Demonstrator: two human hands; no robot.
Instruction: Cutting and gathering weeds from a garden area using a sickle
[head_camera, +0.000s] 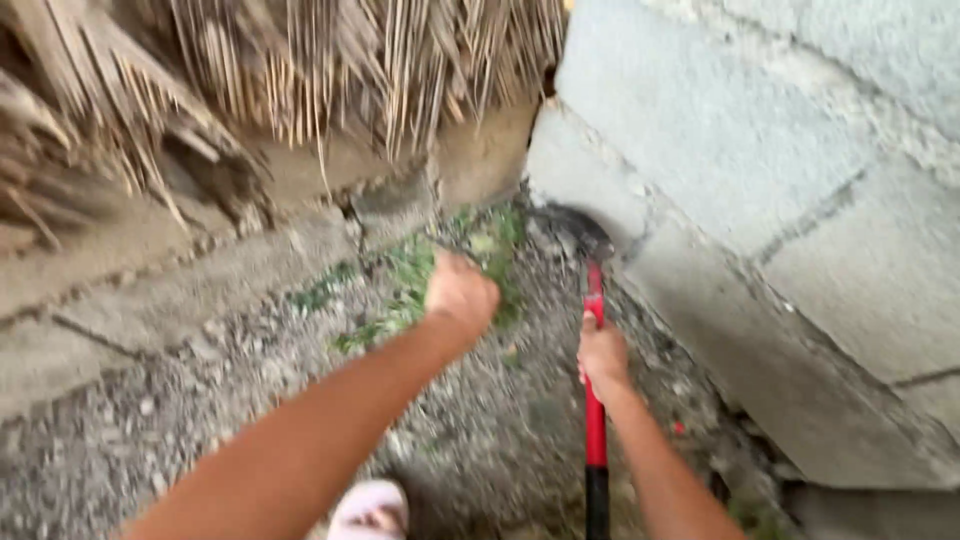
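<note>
While right hand (603, 352) grips red-handled tool (595, 400), its head at 12 o'clock against block wall (760, 170), left hand (461, 293) is fisted on weeds (405, 275) at 11

Gravel ground (180, 420), grey and strewn with small stones, bounded by a low concrete ledge (150, 270) at left and a block wall (800, 200) at right. A patch of green weeds (410, 270) grows in the corner. A tool's dark head (585, 235) (outline blurred) rests on the gravel beside the wall's foot.
</note>
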